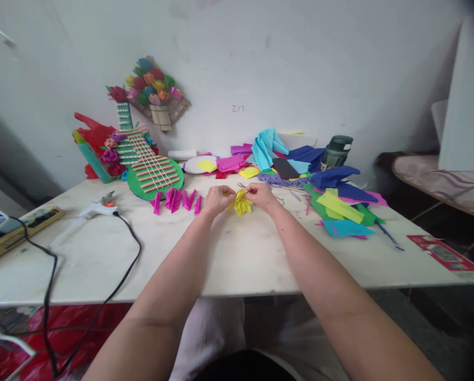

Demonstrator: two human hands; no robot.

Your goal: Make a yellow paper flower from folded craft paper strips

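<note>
A yellow crepe paper flower (242, 204) with ruffled petals is held just above the white table, between my two hands. My left hand (218, 200) pinches its left edge. From the other side, the fingers of my right hand (262, 196) are closed on its upper right part. Several folded magenta paper pieces (173, 200) lie to the left of my left hand. Beyond them rests a green guitar-shaped craft (157, 174) with pink sticks, white strings and paper flowers.
A white glue gun (98, 207) with a black cord lies on the left, near a yellow power strip (23, 233). Colourful paper sheets (340, 206) are piled at the right. A dark green bottle (336, 152) stands at the back, and a red card (445, 253) lies near the right edge.
</note>
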